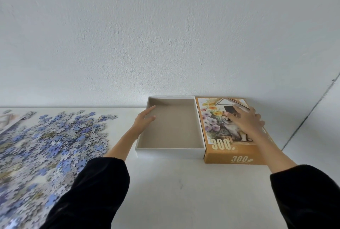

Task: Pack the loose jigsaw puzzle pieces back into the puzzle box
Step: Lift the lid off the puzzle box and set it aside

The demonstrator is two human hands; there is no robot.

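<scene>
the puzzle box [171, 152] sits uncovered on the white worktop [184, 195], its far end against the wall [165, 35], and its brown floor is bare. its lid [230, 155] lies picture-up, touching the box on the right. the hands are well apart. the left hand [144, 120] reaches straight-fingered over the box's left rim; its thumb is hidden. the right hand [246, 122] rests flat and spread on the lid, covering part of the picture and the lid's right edge. the loose puzzle pieces [55, 136] are heaped on the worktop left of the box, cut off by the frame, blurred lower down and partly hidden behind the left black sleeve [92, 192].
</scene>
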